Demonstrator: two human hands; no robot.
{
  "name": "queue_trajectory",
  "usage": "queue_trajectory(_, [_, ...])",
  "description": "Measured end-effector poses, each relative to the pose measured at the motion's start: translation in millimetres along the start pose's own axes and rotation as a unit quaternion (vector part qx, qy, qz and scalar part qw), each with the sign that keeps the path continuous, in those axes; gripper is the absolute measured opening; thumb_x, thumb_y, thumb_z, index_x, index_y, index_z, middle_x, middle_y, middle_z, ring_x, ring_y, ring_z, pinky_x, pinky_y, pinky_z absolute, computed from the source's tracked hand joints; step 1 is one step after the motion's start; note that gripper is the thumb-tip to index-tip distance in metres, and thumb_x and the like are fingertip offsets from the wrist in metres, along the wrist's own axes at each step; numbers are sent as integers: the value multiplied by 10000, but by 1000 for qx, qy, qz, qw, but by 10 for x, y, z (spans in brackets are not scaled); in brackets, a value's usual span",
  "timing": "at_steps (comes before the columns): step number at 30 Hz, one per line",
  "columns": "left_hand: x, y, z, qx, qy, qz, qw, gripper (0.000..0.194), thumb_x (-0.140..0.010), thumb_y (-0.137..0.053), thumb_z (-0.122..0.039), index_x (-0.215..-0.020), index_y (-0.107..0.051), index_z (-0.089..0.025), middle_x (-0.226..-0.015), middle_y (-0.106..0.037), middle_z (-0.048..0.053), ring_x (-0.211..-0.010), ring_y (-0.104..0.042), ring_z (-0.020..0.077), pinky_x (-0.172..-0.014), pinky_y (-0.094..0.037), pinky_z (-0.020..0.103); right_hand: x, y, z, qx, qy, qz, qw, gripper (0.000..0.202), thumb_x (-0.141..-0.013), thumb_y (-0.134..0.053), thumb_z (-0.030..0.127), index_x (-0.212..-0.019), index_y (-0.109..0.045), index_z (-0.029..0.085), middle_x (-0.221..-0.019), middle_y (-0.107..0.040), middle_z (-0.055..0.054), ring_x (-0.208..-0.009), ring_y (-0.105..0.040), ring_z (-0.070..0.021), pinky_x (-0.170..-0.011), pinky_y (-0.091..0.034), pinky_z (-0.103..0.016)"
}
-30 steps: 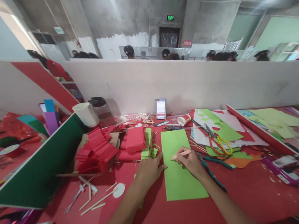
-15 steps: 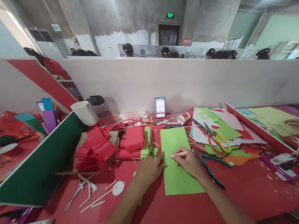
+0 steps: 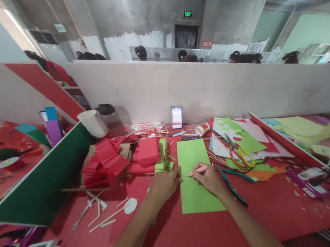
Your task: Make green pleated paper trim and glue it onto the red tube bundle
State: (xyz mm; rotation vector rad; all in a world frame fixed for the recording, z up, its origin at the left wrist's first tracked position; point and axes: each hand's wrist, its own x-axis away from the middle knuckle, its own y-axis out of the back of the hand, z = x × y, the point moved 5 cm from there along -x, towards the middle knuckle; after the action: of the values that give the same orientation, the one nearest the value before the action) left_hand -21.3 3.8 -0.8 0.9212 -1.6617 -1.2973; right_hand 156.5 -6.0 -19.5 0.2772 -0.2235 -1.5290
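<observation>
"Any readable writing?"
"EXIT on the far green sign (image 3: 187,14); the red sign (image 3: 206,44) is too small."
"The hands?"
"The right hand (image 3: 208,176) pinches a pencil (image 3: 190,173) over the green sheet (image 3: 195,197), mid-desk (image 3: 269,214); the left hand (image 3: 163,185), fingers slightly spread, lies at its left edge."

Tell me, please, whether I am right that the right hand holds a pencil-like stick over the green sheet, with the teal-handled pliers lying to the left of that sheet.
Not quite: the head view shows the teal-handled pliers to the right of the green sheet, not the left. The right hand does hold a pencil-like stick over it.
</observation>
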Motion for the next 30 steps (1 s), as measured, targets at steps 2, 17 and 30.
queue_trajectory(2, [4, 12, -2, 1, 0, 3, 1000, 457, -916, -439, -448, -1361, -418, -342, -951, -713, 116, -893, -680, 347, -719, -507, 426, 1, -3, -12, 9, 1, 6, 1000, 117, -763, -583, 254, -678, -582, 174, -537, -600, 15, -428, -504, -103, -404, -362, -185])
queue_trajectory(17, [30, 6, -15, -4, -15, -4, 1000, 561, -877, -457, -559, -1381, -399, -320, -917, -710, 121, -892, -675, 344, -737, -490, 410, -203, 7, 50, -22, 6, -3, 1000, 182, -766, -583, 315, -657, -538, 176, -570, -638, -5, -405, -461, -84, -389, -353, -181])
queue_trajectory(30, [20, 28, -7, 6, -13, -2, 1000, 597, -854, -485, -583, -1379, -391, -315, -952, -710, 108, -930, -666, 348, -758, -488, 410, -25, -24, 29, -32, 6, 1, 999, 171, -794, -589, 329, -714, -562, 180, -652, -676, -18, -485, -579, -124, -471, -423, -219])
